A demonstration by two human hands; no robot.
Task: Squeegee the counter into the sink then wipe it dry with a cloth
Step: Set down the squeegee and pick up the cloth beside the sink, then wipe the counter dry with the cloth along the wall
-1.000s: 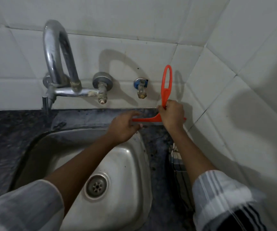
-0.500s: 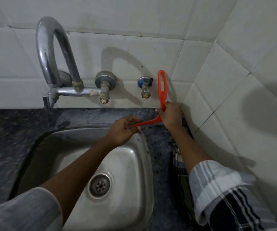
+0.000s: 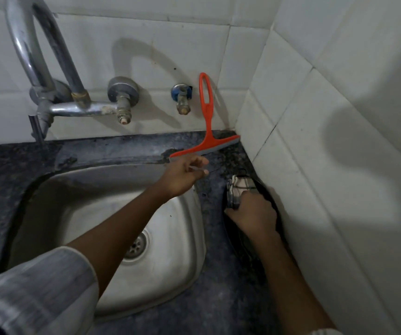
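The orange squeegee (image 3: 207, 122) stands on the dark counter (image 3: 218, 298) behind the sink, its looped handle leaning against the back tiles and its grey blade down in the corner. Just below the blade's left end hovers my left hand (image 3: 185, 174), fingers loosely spread and holding nothing. My right hand (image 3: 252, 213) is down on the checked cloth (image 3: 239, 187), which lies on the counter between the steel sink (image 3: 165, 233) and the right wall; the fingers are closed on it.
A chrome tap (image 3: 40, 61) arches over the sink's back left, with a valve (image 3: 122, 97) and a blue-collared stopcock (image 3: 182, 97) on the tiled wall. The tiled right wall (image 3: 327, 165) runs close beside the narrow counter strip.
My right hand let go of the squeegee, left it leaning on the wall, and dropped to the cloth. My left hand came off the blade's end.
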